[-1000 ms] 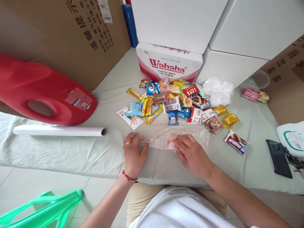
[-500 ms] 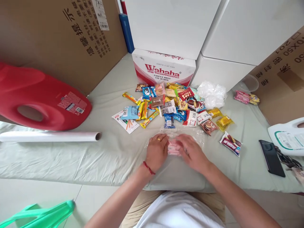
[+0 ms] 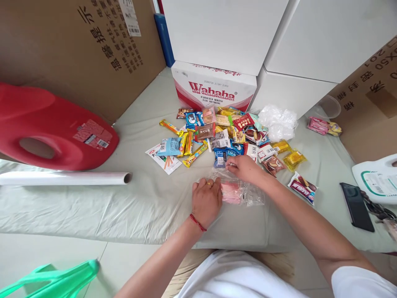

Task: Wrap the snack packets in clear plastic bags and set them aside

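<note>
Probably a home, cloth-covered surface, white units, red jug, phone, tiled floor

I wear a plain gold-coloured ring on one finger of my left hand, and a thin red bracelet circles that wrist. My top is white and creased, its short right sleeve ending near the elbow. Past the near edge of the cloth-covered surface, my beige trousers show, partly covered by the top.
</note>
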Tool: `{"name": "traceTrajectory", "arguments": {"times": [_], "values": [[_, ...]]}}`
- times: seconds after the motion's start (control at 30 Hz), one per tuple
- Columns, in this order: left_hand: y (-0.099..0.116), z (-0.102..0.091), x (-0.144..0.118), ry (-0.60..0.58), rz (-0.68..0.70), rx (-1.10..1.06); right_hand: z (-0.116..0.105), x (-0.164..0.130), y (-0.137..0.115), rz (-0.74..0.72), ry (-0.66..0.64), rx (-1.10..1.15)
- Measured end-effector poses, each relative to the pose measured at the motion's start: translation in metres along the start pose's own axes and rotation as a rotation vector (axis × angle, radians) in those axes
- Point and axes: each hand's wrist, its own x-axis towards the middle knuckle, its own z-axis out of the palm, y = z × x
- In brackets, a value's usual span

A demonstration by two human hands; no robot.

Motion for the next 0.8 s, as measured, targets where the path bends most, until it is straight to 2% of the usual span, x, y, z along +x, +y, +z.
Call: {"name": "traceTrajectory", "arguments": {"times": [0.1, 0.2, 0.27, 0.33, 0.37, 0.43, 0.6, 0.7, 0.8], "values": [[0.001, 0.0, 0.003, -0.097, -0.082, -0.016, -0.002, -0.025, -0.015, -0.075, 0.043, -0.096], [-0.006, 0.0, 0.005, -0.127, -0.196, -0.095, 0.014, -0.052, -0.027, -0.129, 0.028, -0.239], [-0.015, 0.001, 0.007, -0.049, -0.315, -0.147, 0.031, -0.066, -0.03, -0.222, -0.023, -0.263], [-0.026, 0.001, 0.009, 0.1, -0.419, -0.157, 0.047, -0.076, -0.03, -0.308, -0.05, -0.264], [-0.032, 0.001, 0.011, 0.166, -0.434, -0.155, 0.052, -0.079, -0.03, -0.329, -0.048, -0.262], [-0.045, -0.001, 0.013, 0.216, -0.387, -0.169, 0.057, -0.084, -0.028, -0.34, -0.03, -0.239], [-0.069, -0.016, 0.007, 0.182, -0.311, -0.445, 0.057, -0.091, -0.025, -0.333, -0.011, -0.121], [-0.06, -0.027, 0.0, 0.093, -0.315, -0.73, 0.061, -0.091, -0.027, -0.323, 0.004, -0.122], [-0.031, -0.03, -0.004, 0.023, -0.312, -0.922, 0.066, -0.092, -0.031, -0.306, 0.015, -0.11]]}}
